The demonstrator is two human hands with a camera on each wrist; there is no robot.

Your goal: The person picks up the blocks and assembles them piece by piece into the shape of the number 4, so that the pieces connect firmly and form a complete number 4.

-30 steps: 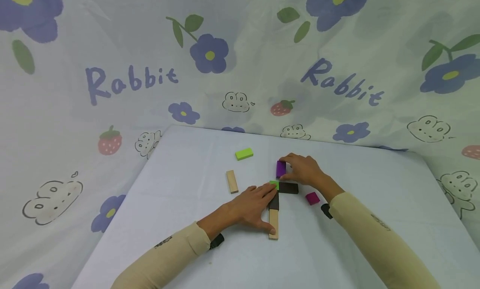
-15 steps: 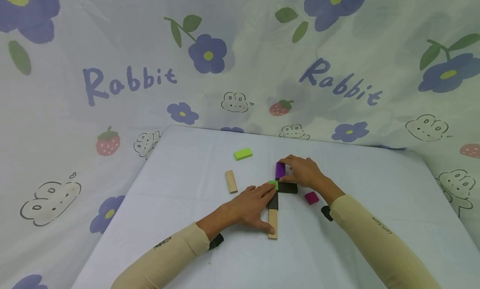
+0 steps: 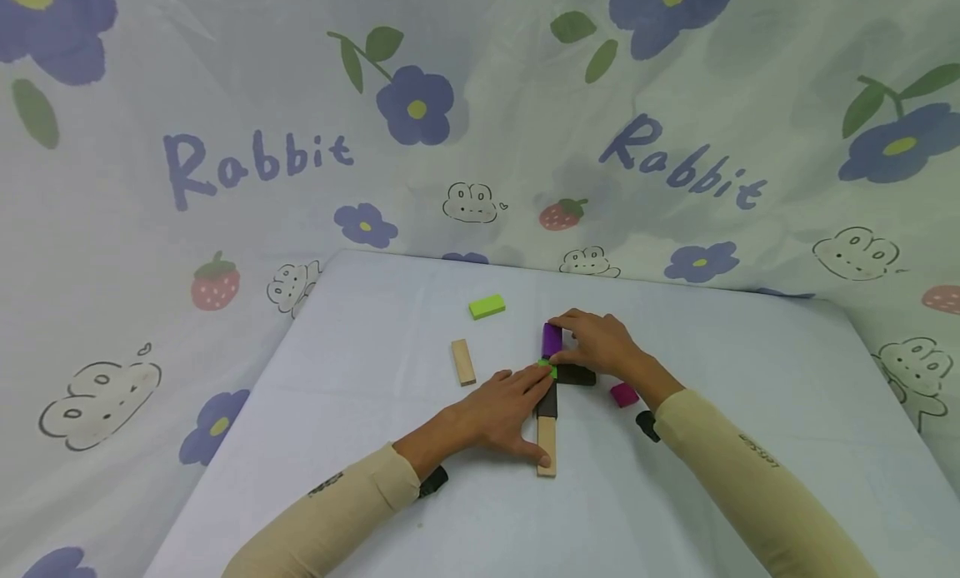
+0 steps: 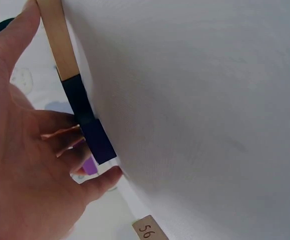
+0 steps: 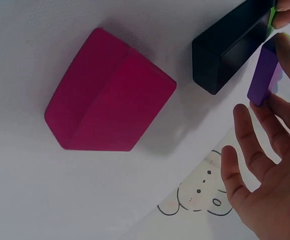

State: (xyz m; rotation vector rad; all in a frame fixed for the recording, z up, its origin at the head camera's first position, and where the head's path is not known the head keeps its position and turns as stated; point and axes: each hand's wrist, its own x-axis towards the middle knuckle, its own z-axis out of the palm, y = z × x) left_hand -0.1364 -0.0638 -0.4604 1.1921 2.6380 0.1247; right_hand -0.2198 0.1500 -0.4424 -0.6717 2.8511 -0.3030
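My left hand [image 3: 510, 416] lies stretched along a line of blocks. Its fingertips rest on the green block [image 3: 548, 369] and its thumb touches the pale wooden block [image 3: 547, 446] at the near end. Between those two is a dark block [image 3: 547, 400], partly under the fingers. My right hand [image 3: 604, 342] pinches a purple block [image 3: 552, 341] by its ends, thumb at the near end and a finger at the far end. The purple block stands right at the green block's far side. Another black block [image 3: 577, 375] extends rightward from the green one, below my right hand.
A magenta block [image 5: 112, 92] lies near my right wrist. On the left are a loose wooden block [image 3: 463, 362] and, farther back, a lime block [image 3: 487, 306]. The white table [image 3: 360, 378] ends at a printed cloth [image 3: 480, 103] behind.
My right hand has moved slightly left with the purple block, which has come nearer and now lines up behind the green block. My left hand stays in place.
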